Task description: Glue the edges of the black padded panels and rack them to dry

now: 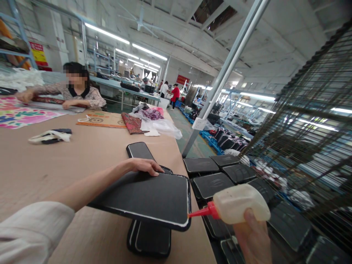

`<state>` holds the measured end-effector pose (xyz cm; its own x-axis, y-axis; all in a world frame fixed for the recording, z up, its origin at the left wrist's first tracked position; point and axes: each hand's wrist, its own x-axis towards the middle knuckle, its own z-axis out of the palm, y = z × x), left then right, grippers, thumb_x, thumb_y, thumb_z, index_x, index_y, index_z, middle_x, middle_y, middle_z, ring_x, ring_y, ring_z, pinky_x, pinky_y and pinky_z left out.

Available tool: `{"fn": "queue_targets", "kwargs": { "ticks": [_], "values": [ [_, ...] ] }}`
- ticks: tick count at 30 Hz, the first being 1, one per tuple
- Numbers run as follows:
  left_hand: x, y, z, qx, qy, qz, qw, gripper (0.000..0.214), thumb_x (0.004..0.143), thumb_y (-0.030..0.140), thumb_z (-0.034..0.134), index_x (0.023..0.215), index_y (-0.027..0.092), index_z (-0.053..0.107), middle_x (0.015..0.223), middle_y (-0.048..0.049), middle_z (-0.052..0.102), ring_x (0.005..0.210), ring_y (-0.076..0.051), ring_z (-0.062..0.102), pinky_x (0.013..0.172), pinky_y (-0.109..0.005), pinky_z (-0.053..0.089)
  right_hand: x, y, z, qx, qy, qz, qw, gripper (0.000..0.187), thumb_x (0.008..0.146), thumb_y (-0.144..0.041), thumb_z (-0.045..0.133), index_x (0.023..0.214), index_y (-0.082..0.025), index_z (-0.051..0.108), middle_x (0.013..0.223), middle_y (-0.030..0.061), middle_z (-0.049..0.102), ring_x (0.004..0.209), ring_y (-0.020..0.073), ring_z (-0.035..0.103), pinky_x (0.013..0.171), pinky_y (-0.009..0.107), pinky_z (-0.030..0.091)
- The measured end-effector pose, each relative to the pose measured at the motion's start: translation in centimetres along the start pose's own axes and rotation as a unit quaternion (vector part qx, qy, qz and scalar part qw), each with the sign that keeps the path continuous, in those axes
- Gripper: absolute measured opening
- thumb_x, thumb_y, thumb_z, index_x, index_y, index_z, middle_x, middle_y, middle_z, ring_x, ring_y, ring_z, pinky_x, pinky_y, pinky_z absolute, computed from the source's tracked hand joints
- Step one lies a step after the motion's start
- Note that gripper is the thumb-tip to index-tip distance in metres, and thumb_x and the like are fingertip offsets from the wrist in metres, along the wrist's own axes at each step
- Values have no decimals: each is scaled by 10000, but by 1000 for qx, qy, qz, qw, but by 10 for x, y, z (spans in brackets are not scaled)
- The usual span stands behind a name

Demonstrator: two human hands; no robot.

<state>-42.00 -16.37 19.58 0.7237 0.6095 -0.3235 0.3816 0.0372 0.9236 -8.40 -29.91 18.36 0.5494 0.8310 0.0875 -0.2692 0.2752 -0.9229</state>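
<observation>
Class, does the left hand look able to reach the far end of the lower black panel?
Probably yes: the lower panel sticks out uncovered beyond the left hand, though that hand touches the upper panel.

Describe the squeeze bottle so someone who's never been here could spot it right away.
Start at the big brown table's right edge, where the left hand touches a large black panel. At that panel's near right corner, the right hand holds a pale, translucent bottle almost sideways. Its tapering red nozzle sets it apart from the dark panels nearby.

One bottle (239, 201), one nozzle (202, 212), at least ten black panels (148, 198)
</observation>
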Motion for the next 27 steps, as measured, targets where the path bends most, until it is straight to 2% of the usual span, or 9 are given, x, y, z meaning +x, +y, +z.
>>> {"fn": "queue_targets", "kwargs": {
  "ticks": [5, 11, 16, 19, 21, 25, 27],
  "values": [
    [-1, -3, 0, -11, 24, -5, 1000, 395, 631, 268, 638, 1018, 192, 656, 1008, -2, 659, 924, -188, 562, 816, -231, 386, -9, -7, 6, 0, 15, -10, 1000, 623, 521, -373, 748, 1094, -225, 554, 982, 66, 606, 769, 189, 572, 648, 293, 470],
    [-3, -12, 0, -34, 40, 2, 999, 414, 635, 282, 643, 1040, 197, 646, 985, -4, 664, 879, -179, 574, 799, -227, 386, -16, -9, 9, -4, 9, -47, 999, 513, 592, -368, 714, 1052, -191, 570, 983, 77, 603, 838, 213, 570, 705, 329, 467],
    [0, -24, 2, -59, 59, 2, 996, 437, 658, 311, 634, 1077, 188, 625, 1012, -15, 657, 910, -183, 568, 810, -232, 384, -21, 1, 3, -18, 76, -84, 993, 466, 596, -344, 712, 1012, -183, 581, 997, 69, 594, 912, 224, 553, 753, 340, 456],
    [3, -30, 6, -79, 85, -5, 993, 455, 648, 301, 644, 1086, 184, 619, 1039, -20, 649, 947, -190, 561, 822, -239, 384, -22, 7, -4, -83, 82, -152, 982, 452, 635, -407, 675, 1013, -183, 574, 1015, 97, 581, 932, 265, 549, 748, 407, 470],
    [5, -33, 9, -103, 87, -5, 991, 461, 644, 305, 650, 1088, 184, 618, 1056, -27, 643, 961, -198, 560, 829, -251, 390, -21, 9, -9, -126, 85, -202, 967, 473, 607, -429, 695, 996, -187, 575, 995, 117, 582, 940, 300, 544, 718, 446, 482],
    [7, -36, 15, -155, 61, 2, 986, 468, 659, 334, 651, 1098, 179, 610, 1060, -51, 640, 948, -209, 574, 836, -280, 404, -22, 13, -17, -218, 166, -267, 924, 486, 441, -415, 797, 813, -167, 606, 866, 138, 593, 928, 367, 534, 640, 472, 500],
    [7, -38, 18, -169, 60, 0, 984, 463, 658, 339, 658, 1090, 178, 613, 1061, -56, 639, 946, -206, 578, 841, -282, 405, -24, 14, -15, -225, 188, -265, 918, 484, 451, -425, 794, 800, -150, 601, 858, 145, 591, 897, 364, 545, 619, 467, 505]
  ]
}}
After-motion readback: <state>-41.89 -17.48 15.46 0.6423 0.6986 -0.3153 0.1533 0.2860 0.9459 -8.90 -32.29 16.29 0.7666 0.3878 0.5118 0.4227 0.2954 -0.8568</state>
